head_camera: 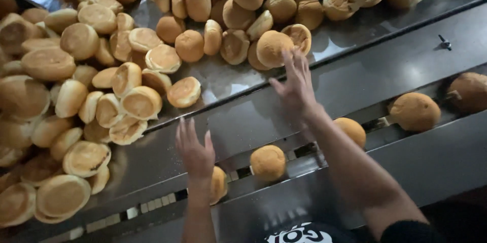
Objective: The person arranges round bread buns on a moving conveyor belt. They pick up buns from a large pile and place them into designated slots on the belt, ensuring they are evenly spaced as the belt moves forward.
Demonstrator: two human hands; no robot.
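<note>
Hands spread open, we hold nothing: right hand touches a round golden-brown bread bun on the steel tray; left hand hovers above the conveyor channel.

The right hand reaches with spread fingers to a bun at the heap's near edge on the steel worktop. The left hand hovers open above the conveyor channel, where single buns ride.

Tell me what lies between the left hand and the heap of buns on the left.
Head view: only bare steel surface lies between the left hand and the heap of buns.
</note>
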